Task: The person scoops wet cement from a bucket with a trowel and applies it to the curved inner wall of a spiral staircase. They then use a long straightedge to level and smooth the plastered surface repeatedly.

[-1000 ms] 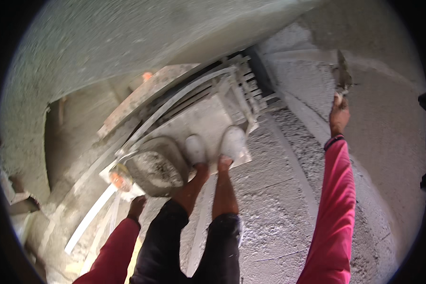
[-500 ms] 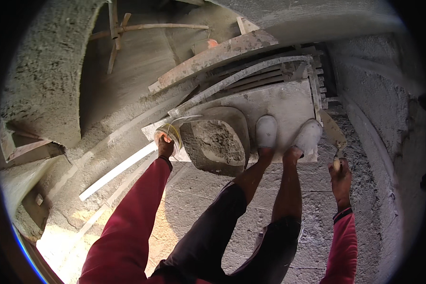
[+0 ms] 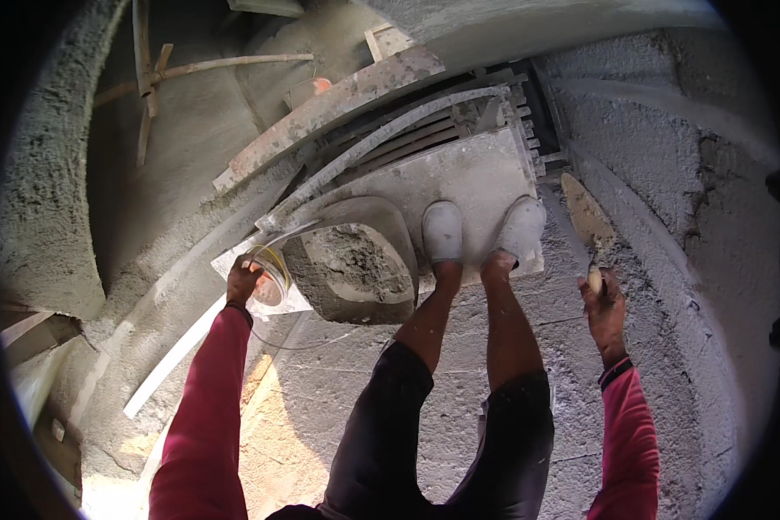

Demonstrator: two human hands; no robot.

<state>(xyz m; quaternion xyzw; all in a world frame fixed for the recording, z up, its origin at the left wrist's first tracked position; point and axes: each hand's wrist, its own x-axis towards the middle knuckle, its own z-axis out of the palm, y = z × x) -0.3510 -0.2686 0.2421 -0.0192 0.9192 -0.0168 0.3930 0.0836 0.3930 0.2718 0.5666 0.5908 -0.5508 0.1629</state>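
My left hand (image 3: 244,279) has its fingers closed on the edge of a round, pale object with an orange middle (image 3: 269,288). Yellowish loops run around this object, and a thin line trails from it; its exact kind is unclear. Right beside it sits a dark tub (image 3: 396,227) holding grey, lumpy mortar (image 3: 360,260). In my right hand (image 3: 607,310) is a pointing trowel (image 3: 586,212), gripped by its pale handle. Its blade points away from me, smeared with mortar, over the rough ground to the right of the board.
My white-shod feet (image 3: 443,232) stand on a mortar-stained board (image 3: 481,165). Beyond it lie a curved strip (image 3: 390,139), wooden slats (image 3: 416,143) and a speckled plank (image 3: 329,113). A white bar (image 3: 169,368) lies left. Rough grey walls (image 3: 659,104) rise right; poles (image 3: 225,65) cross at upper left.
The view has shifted, so the board and tub appear farther left. My left hand now grips the round object at its left edge instead of over its middle. The trowel stays in my right hand.
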